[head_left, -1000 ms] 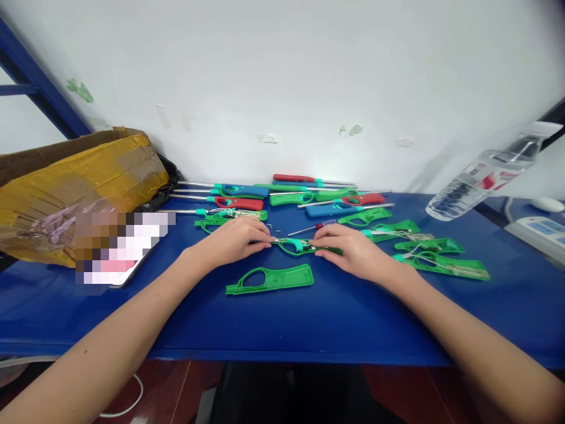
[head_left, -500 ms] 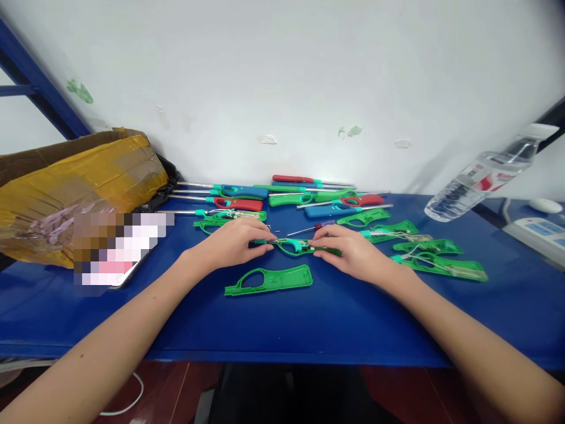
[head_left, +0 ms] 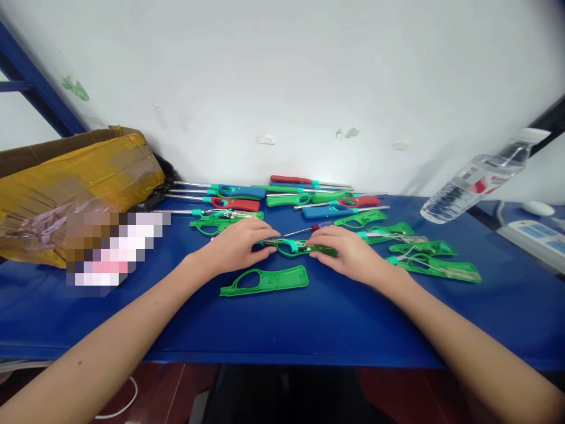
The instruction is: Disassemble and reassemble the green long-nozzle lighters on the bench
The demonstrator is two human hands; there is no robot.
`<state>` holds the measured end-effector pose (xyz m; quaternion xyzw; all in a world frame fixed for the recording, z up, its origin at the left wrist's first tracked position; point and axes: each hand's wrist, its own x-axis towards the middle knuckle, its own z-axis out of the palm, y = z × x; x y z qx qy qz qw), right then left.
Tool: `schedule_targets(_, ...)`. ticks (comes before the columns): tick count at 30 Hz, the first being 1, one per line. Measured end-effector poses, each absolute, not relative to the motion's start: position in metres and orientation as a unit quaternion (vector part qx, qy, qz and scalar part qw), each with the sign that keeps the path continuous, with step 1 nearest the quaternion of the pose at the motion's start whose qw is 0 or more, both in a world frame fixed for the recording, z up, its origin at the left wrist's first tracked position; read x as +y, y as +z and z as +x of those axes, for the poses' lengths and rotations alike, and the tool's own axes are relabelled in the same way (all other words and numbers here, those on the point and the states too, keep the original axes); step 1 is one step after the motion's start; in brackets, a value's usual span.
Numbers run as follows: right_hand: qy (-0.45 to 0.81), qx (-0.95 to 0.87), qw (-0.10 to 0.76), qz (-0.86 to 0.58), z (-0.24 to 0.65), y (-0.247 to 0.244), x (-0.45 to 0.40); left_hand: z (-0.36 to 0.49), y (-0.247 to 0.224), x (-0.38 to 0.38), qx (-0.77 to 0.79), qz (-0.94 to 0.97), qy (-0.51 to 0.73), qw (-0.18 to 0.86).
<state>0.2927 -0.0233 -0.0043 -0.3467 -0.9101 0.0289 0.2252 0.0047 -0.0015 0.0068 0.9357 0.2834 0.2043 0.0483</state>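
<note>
Between my hands lies an opened green gas lighter [head_left: 290, 247], its teal trigger and inner parts showing in the half shell. My left hand [head_left: 236, 244] pinches its nozzle end, the fingers hiding part of it. Around its handle end, my right hand [head_left: 342, 246] is closed with thumb and fingertips. Nearer to me, a separate green shell half [head_left: 269, 280] rests hollow side up on the table. Just behind my right hand is a small screwdriver [head_left: 315, 227] with a dark red and blue handle.
Several assembled lighters [head_left: 241, 204] in red, blue and green lie along the wall. Opened green lighters [head_left: 441, 268] are at right, beside a tilted water bottle [head_left: 479, 176] and a white device [head_left: 538, 238]. A taped cardboard box [head_left: 79, 188] and a blurred-out phone are at left on the blue table [head_left: 344, 330].
The whole view has shifted slightly. My right fingers have moved a little on the handle end, leaving more of the lighter's middle visible; both hands stay on it.
</note>
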Motion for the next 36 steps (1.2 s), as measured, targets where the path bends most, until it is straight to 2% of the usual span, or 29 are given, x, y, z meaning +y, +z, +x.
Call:
schedule_targets(15,0.03,-0.909,0.223,-0.351,0.292,-0.004,-0.025,0.019,0.0,-0.008,0.301,0.919,0.208,0.148)
schedule_targets(28,0.031,-0.909,0.219,-0.353,0.292,-0.004,-0.025,0.018,-0.002,-0.005,0.303,0.919,0.217,0.126)
schedule_targets(36,0.033,-0.909,0.222,-0.351,0.292,-0.003,-0.025,0.018,-0.005,-0.004,0.308,0.911,0.22,0.161)
